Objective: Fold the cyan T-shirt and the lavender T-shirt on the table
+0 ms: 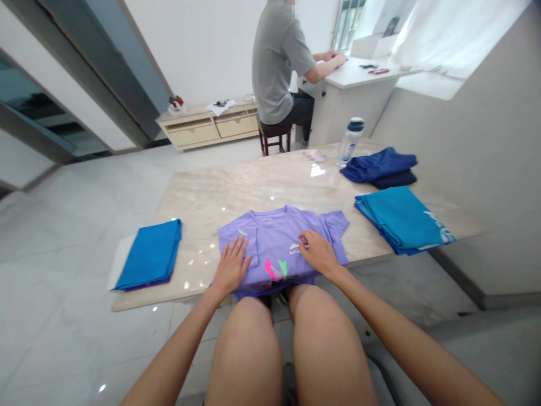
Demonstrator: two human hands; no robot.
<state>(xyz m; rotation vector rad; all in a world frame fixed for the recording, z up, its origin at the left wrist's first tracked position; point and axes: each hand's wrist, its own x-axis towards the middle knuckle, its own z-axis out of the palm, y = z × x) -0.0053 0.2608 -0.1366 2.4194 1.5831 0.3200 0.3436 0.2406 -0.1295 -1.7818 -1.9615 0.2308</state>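
White floor tiles and pale walls fill this bright room, where a seated person in a grey T-shirt (276,62) works at a white worktop (359,76) by a curtained window, with a low wooden drawer cabinet (207,127) against the wall beside them. Nearer, you sit at the edge of a long marble worktop (236,194). Toward its far end stand a plastic water bottle (350,144) and a folded navy garment (378,166). A folded teal garment (401,220) lies to your right, and a folded blue garment (151,255) lies to your left, on a white sheet (120,262). Directly before you, a lilac T-shirt (274,242) lies spread front up, its hem drooping over the near edge toward your lap, with a pink and green print (275,269) low on its front. Its left side appears turned inward, while its right sleeve (336,225) sticks out. Your left hand (231,265) lies flat on the cloth, fingers open and spread, which helps keep the fabric smooth. Your right hand (319,252) rests mid-shirt with fingers bent; whether they pinch the cloth cannot be told.
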